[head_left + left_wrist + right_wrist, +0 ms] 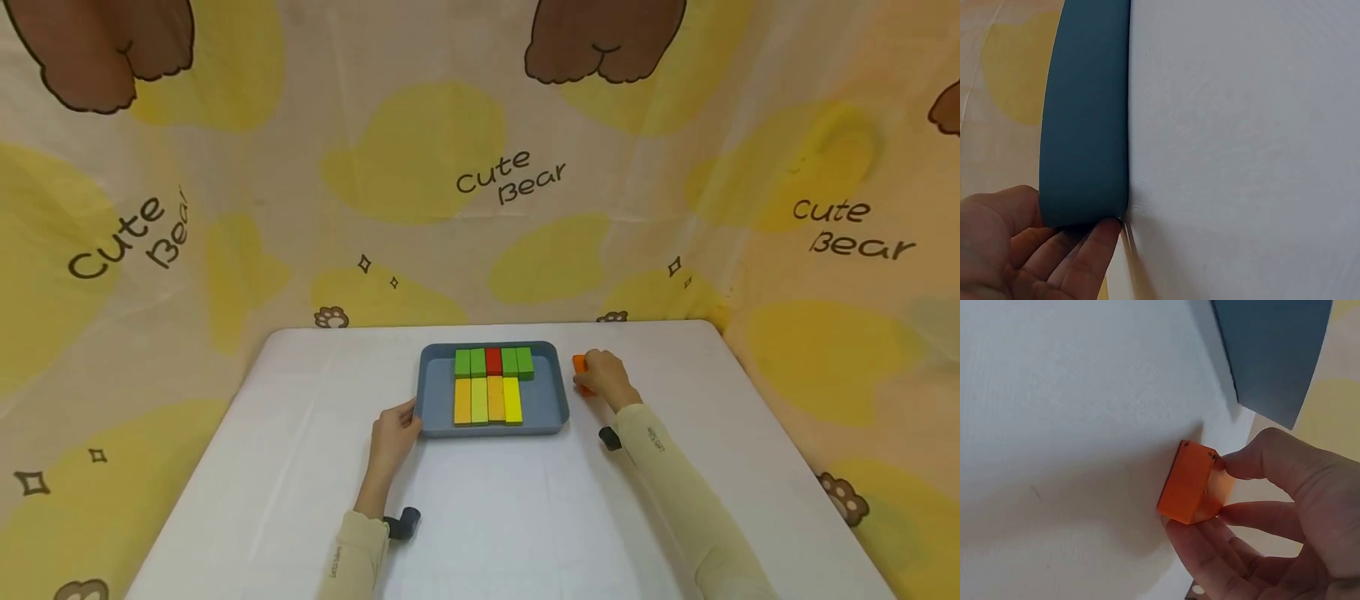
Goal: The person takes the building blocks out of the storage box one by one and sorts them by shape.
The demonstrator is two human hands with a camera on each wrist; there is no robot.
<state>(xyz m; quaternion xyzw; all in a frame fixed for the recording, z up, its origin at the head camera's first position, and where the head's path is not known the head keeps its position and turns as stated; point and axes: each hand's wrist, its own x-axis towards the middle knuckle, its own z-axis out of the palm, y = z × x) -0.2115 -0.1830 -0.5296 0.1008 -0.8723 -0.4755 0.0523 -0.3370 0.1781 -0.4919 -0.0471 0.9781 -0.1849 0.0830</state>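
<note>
A blue-grey tray (435, 400) holds two rows of blocks. The far row has green blocks (462, 363) on either side of a red block (493, 362). In the near row lie several yellow and orange-yellow blocks (496, 398). My left hand (393, 433) grips the tray's left side near the front corner; the left wrist view shows thumb and fingers about the tray wall (1085, 125). To the right of the tray, my right hand (606, 377) pinches an orange block (1186, 482) between thumb and fingers, at the white tabletop.
The white table (480, 517) stands against a printed cloth backdrop (420, 150) at the back and sides. A dark wrist camera (405, 523) sits on the left wrist, and another camera (610, 438) on the right. The tray's right wall (1272, 356) stands close to the right hand.
</note>
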